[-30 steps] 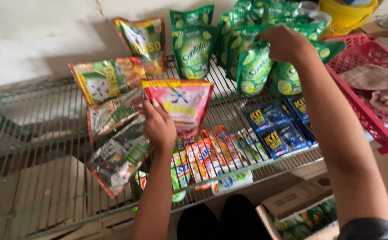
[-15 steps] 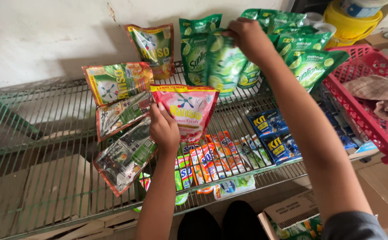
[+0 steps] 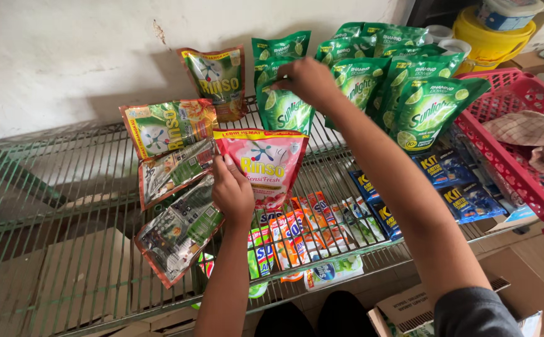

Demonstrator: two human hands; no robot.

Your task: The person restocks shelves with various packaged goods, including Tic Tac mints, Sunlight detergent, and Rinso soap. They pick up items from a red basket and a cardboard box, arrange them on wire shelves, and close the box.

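My left hand (image 3: 233, 190) grips the left edge of a pink detergent pouch (image 3: 266, 163) that stands tilted on the green wire shelf (image 3: 66, 206). Beside it lie several green-and-orange detergent pouches (image 3: 169, 128), some flat with their backs up. My right hand (image 3: 307, 81) reaches to the back of the shelf and holds the top of a green dish-soap pouch (image 3: 282, 109). More green dish-soap pouches (image 3: 422, 106) lean in a row to its right. One green-and-orange pouch (image 3: 217, 78) leans against the white wall.
Strips of small orange and white sachets (image 3: 300, 234) lie at the shelf's front edge, with blue packets (image 3: 456, 187) to the right. A red plastic basket (image 3: 521, 168) holds a checked cloth. A yellow bucket (image 3: 487, 37) stands behind. Cardboard boxes (image 3: 409, 306) sit below.
My right hand has moved left along the row of green pouches and now grips one near the middle back. My left hand has stayed on the pink pouch.
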